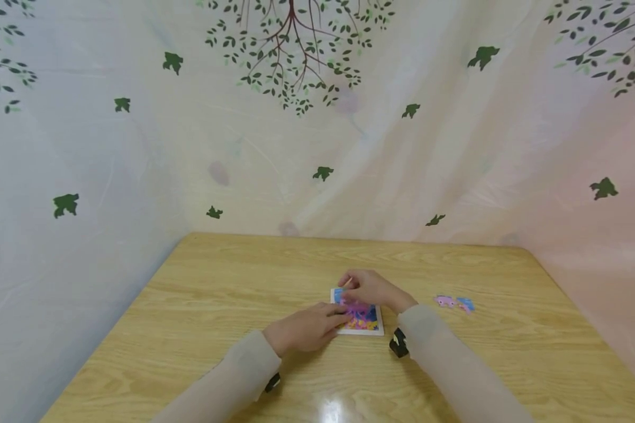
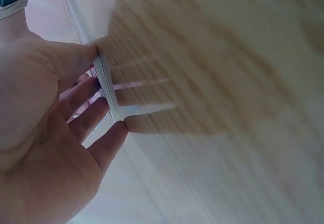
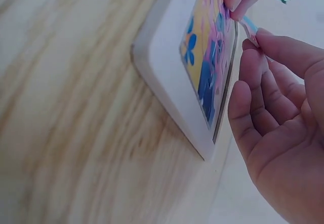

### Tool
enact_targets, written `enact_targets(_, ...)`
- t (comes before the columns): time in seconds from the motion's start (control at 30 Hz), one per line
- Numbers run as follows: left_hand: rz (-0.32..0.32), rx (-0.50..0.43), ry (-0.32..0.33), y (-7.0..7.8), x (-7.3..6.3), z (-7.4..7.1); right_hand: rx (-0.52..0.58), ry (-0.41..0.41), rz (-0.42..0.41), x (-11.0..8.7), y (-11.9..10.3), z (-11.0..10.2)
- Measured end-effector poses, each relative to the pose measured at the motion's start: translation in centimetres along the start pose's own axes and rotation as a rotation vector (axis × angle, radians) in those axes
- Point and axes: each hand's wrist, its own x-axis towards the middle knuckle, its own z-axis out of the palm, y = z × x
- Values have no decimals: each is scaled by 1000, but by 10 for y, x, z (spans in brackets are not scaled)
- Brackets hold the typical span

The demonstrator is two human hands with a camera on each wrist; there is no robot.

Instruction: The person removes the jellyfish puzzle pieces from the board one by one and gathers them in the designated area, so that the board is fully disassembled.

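Observation:
A small jigsaw puzzle board [image 1: 379, 326] with a white border lies on the table, showing a pink figure on blue and yellow. My left hand [image 1: 307, 326] rests at its left side, fingers stretched over the picture; in the left wrist view the thumb and fingertips meet the board's edge [image 2: 104, 77]. Above the upper part of the board, my right hand [image 1: 373, 288] pinches a small puzzle piece [image 3: 249, 30] between thumb and forefinger. In the right wrist view that piece is thin and light blue at one end, close to the left fingertips [image 3: 234, 1].
Two loose puzzle pieces lie right of the board on the wooden table [image 1: 233, 270]: a pink one with eyes [image 1: 445, 301] and a blue and pink one [image 1: 466, 304]. A pale curtain [image 1: 275, 194] with leaf prints surrounds the table's back and sides.

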Motion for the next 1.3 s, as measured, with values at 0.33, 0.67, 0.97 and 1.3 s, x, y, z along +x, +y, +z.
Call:
enact_targets(0.33,-1,-32,5,1,0,0,-27,35,-1,-12,12,-13)
enact_targets(0.67,-32,-61,-26,1,0,-1,-34,58,-10,-38,28,-38)
enact_targets(0.97,-40,-62,-29,2,1,0,-21,57,27,-64,57,-62)
enact_targets(1.3,-55,-74,-46,2,2,1,86,63,123,-97,80,-88)
